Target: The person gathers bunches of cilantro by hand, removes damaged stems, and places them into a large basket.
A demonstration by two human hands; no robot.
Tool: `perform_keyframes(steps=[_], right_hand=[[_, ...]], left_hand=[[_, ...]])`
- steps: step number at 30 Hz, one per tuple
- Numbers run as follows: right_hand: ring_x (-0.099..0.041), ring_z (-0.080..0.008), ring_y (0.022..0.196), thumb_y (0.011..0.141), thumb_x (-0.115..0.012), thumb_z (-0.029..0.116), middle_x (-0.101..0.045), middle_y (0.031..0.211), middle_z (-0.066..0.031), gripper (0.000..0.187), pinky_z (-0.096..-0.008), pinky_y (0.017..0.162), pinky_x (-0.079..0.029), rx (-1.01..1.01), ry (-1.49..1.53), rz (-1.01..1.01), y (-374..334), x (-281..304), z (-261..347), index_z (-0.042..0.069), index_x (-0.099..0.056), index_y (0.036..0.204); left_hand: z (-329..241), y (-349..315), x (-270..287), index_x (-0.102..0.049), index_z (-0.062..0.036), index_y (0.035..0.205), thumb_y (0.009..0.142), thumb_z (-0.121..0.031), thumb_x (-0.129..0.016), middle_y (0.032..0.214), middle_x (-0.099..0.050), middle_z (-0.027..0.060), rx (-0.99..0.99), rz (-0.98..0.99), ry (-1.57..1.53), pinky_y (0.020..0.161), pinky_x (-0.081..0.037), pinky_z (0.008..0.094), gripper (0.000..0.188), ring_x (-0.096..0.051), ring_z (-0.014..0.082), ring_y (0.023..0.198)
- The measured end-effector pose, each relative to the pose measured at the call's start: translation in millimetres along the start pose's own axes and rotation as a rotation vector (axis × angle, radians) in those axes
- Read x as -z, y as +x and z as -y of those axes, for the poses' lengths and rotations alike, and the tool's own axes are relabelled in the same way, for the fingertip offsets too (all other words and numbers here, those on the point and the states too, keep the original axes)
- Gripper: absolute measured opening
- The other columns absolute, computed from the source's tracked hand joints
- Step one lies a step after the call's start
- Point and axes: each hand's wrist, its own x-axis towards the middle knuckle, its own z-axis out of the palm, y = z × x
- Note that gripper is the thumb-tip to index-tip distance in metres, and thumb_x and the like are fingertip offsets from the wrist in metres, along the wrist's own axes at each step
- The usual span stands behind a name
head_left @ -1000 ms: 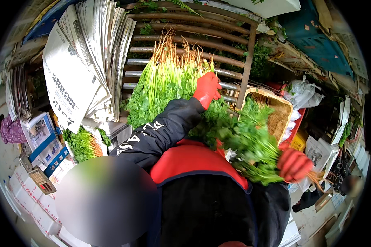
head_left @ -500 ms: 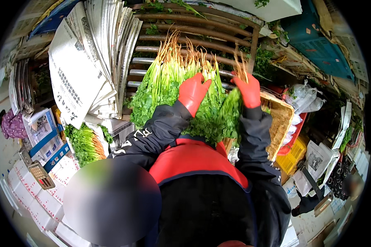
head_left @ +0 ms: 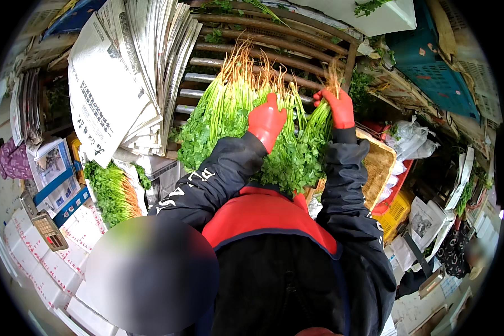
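Observation:
Both my hands wear red rubber gloves. A broad pile of fresh coriander (head_left: 235, 98) lies on a slatted rack, thin orange-brown roots pointing away and green leaves toward me. My left hand (head_left: 267, 122) is on the pile at the stems, its fingers curled in against them; the fingertips are partly hidden. At the pile's right end my right hand (head_left: 339, 107) closes round the upper stems of a separate coriander bunch (head_left: 319, 122). The roots of that bunch stick up above my fingers, and its leaves hang down toward my apron.
A thick stack of newspapers (head_left: 115, 84) overlaps the left of the slatted rack (head_left: 285, 35). Farther left lie another coriander bundle (head_left: 113, 193) and a calculator (head_left: 50, 231). A woven basket (head_left: 379, 168) stands beside my right forearm, with a yellow crate (head_left: 399, 215) beyond it.
My right hand has turned and shifted slightly away from me, and the bunch in it now hangs straighter beside the pile. My left hand has moved slightly to the right.

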Motion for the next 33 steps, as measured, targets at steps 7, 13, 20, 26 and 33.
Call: perform_keyframes(steps=[7,13,20,26,33], right_hand=[[-0.062,-0.0317,0.080,0.070,-0.070,0.035,-0.065,0.085,-0.0178,0.044,-0.0376,0.072,-0.047,0.229,-1.163,-0.167,27,-36,-19,0.002,-0.064,0.098],[-0.062,-0.0276,0.082,0.070,-0.071,0.029,-0.064,0.087,-0.0170,0.042,-0.0352,0.074,-0.047,0.283,-1.045,0.034,24,-41,-25,0.002,-0.062,0.100],[-0.060,-0.0347,0.086,0.067,-0.067,0.031,-0.063,0.088,-0.0197,0.040,-0.0391,0.075,-0.046,0.193,-1.022,0.160,17,-25,-18,0.003,-0.063,0.096],[-0.057,-0.0193,0.062,0.067,-0.069,0.028,-0.062,0.072,-0.0119,0.036,-0.0323,0.062,-0.046,0.150,-0.827,-0.006,9,21,1,0.002,-0.064,0.091],[-0.058,-0.0153,0.066,0.070,-0.069,0.023,-0.065,0.075,-0.0100,0.038,-0.0295,0.067,-0.047,0.258,-1.003,-0.729,0,116,42,0.003,-0.065,0.101]], left_hand=[[-1,5,5,-0.046,-0.0024,0.106,0.078,-0.030,-0.059,0.075,-0.063,0.0183,0.012,0.021,-0.009,0.059,-0.046,0.0480,0.041,-0.060,0.0382,0.069],[-4,2,-5,-0.045,0.0013,0.107,0.075,-0.042,-0.065,0.070,-0.061,0.0162,-0.182,-0.027,0.144,0.052,-0.046,0.0430,0.057,-0.060,0.0347,0.062],[-3,5,-12,-0.044,-0.0013,0.107,0.074,-0.041,-0.066,0.070,-0.062,0.0142,-0.155,-0.026,0.177,0.050,-0.046,0.0442,0.056,-0.060,0.0349,0.061],[-2,2,-7,-0.044,-0.0003,0.104,0.075,-0.040,-0.067,0.068,-0.061,0.0149,-0.205,-0.035,0.136,0.049,-0.044,0.0445,0.054,-0.059,0.0352,0.060],[-2,1,-12,-0.044,-0.0003,0.106,0.076,-0.035,-0.067,0.072,-0.061,0.0168,-0.186,-0.058,0.108,0.052,-0.044,0.0456,0.051,-0.059,0.0366,0.062]])
